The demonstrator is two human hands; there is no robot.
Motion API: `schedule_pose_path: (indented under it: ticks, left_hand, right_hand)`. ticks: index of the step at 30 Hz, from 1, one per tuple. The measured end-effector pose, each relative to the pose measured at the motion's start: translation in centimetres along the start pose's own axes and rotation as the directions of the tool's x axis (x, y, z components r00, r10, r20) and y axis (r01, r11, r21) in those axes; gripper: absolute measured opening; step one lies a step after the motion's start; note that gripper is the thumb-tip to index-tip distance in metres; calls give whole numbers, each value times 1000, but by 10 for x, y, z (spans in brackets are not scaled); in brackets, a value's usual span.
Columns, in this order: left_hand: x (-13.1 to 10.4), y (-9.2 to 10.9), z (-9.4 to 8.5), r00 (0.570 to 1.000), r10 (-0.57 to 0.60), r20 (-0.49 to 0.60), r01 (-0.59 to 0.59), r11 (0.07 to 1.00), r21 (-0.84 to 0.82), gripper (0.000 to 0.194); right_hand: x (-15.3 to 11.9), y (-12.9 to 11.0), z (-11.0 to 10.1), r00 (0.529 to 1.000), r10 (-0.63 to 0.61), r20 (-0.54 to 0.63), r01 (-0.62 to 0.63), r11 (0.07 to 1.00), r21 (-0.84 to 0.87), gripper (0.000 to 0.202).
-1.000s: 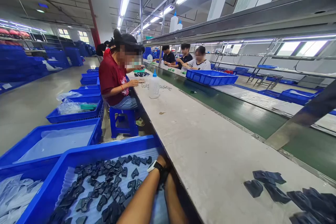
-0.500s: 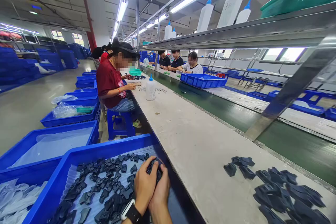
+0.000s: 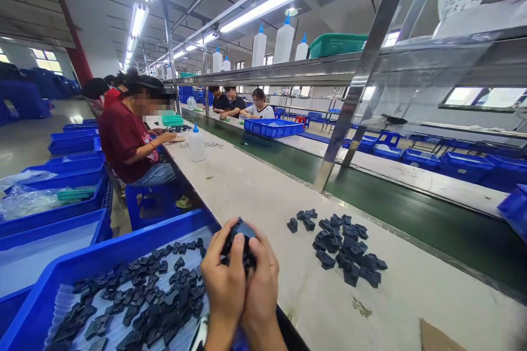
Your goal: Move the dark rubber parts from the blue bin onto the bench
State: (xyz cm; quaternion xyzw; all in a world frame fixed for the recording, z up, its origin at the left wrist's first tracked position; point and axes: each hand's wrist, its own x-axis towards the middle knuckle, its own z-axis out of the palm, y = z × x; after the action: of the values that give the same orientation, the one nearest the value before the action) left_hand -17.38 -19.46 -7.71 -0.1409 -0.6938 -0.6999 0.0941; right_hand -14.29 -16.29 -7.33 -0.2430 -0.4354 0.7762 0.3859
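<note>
Dark moulded parts [image 3: 241,241], a clutch of them, now lifted out of the blue bin [image 3: 102,263].
Left hand [image 3: 224,285] and right hand [image 3: 261,285] stay cupped tight around them at the workbench [image 3: 263,186] edge, short of the loose pile [image 3: 341,247].

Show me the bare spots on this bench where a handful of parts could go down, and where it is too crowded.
Bare bench top runs from the pile of dark parts up to the white bottle. Another bare strip lies right of the pile, by the green belt. Crowded: the blue bin full of parts, under both hands.
</note>
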Motion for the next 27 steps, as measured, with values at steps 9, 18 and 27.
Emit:
schedule_pose_path:
  ticks: [9,18,27]
  left_hand:
    - [-27,2,130,846,179,502,-106,980,-170,21]
    - [-37,12,88,775,28,632,-84,995,60,24]
    - [-22,-59,-167,860,-485,160,397,832,387,12]
  right_hand:
    - [72,-44,-107,866,-332,-373,131,872,-471,38]
    - [47,-51,-116,859,-456,-231,22,483,-875,45]
    - [-31,10,-91,620,-567,542,776,337,-533,19]
